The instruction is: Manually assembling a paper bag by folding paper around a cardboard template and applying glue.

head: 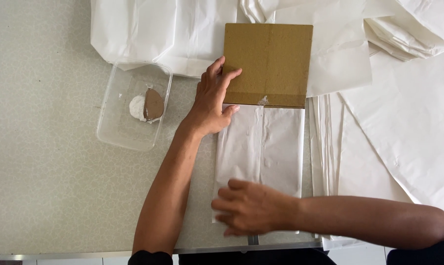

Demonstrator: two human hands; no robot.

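Currently the folded white paper bag (260, 147) lies flat on the desk (50, 186), long axis running away from the person, between the two hands. Its far end is tucked under a square brown cardboard sheet (267, 64); its near end sits beneath the right hand (251, 208).

Bag appearance: plain white paper, lightly creased, one lengthwise fold line down the middle. A small white smear, possibly paste, shows where the cardboard's near edge meets the bag.

Left hand (211, 100): fingers (222, 73) held together and extended, lying flat on the left part of the cardboard; the thumb points right along the cardboard's near edge, just over the top of the bag. Nothing is gripped, the hand only presses.

Right hand: fingers (227, 196) loosely curled and slightly apart, resting on the bag's near left corner. The hand is a little blurred, so whether it pinches the paper edge or only presses on it cannot be told.

Surroundings: a clear plastic tub (109, 127) stands on the desk left of the left hand, holding a white lump and a brown piece. More white paper sheets (408, 122) are spread and stacked to the right and at the far edge.
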